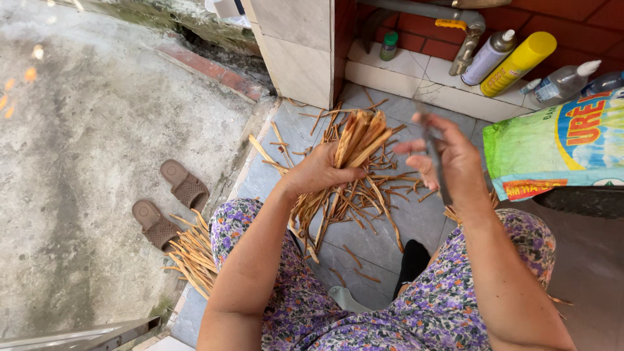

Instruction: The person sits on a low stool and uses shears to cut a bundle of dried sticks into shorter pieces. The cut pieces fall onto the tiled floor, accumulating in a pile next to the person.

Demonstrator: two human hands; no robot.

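Head view, left hand: the left hand (316,172) is clenched around a bundle of bamboo strips (359,138), held above the tiled floor (383,244).
Bundle axis: its long axis runs from lower left to upper right, with the free ends fanning up and away from the person.
Right hand: the right hand (448,159) grasps a knife (434,156); the blurred blade points up, just right of the bundle.
Floor: loose strips (354,198) lie scattered below; another pile (192,253) sits near brown sandals (170,203).

sandals (170,204) left of strip pile (194,255), bottles (517,65) behind sack (552,146)
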